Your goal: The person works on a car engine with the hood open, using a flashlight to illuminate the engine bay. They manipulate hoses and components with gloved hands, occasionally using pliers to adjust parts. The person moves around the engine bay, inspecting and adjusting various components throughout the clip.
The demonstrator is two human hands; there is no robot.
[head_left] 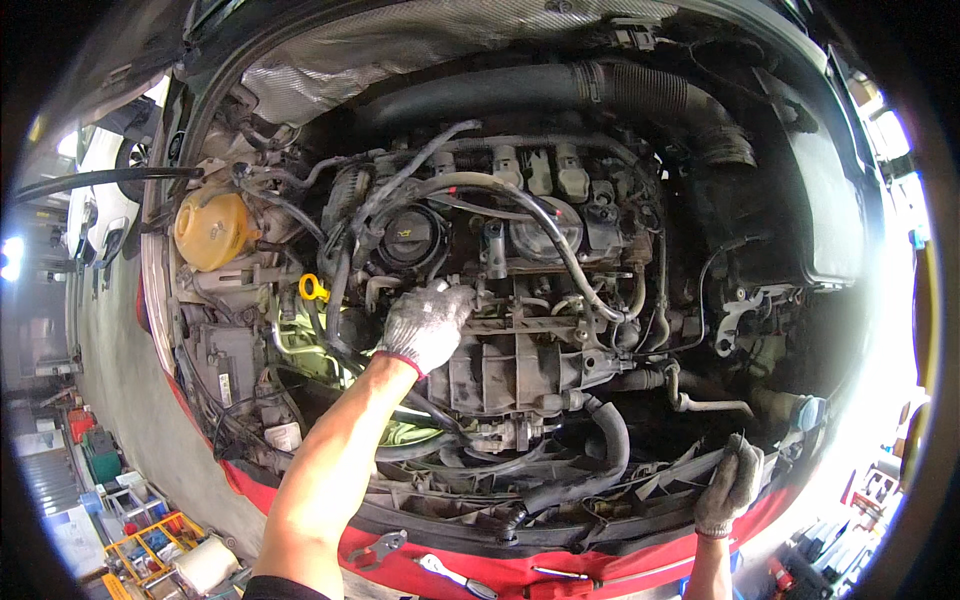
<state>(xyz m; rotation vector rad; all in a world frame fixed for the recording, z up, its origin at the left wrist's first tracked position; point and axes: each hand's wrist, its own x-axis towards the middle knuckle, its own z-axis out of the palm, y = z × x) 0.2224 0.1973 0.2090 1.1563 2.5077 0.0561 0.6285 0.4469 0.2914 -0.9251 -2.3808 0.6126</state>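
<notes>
My left hand [428,322], in a grey-white knit glove with a red cuff, reaches into the middle of the engine bay. Its fingers are bunched among the parts just below the black oil filler cap [408,238]; what they grip is hidden. Beside it lies the ribbed intake manifold [515,375]. To its left stands the yellow dipstick handle [313,288]. My right hand [730,487], also gloved, is at the front right edge of the bay with fingers curled together. A thin dark tip shows at its fingers, too small to name.
Pliers [378,549], a ratchet [455,577] and a screwdriver [575,586] with a red handle lie on the red cover [400,572] along the front edge. A looped black hose [565,245] arches over the engine. The yellowish coolant tank [211,229] sits at left.
</notes>
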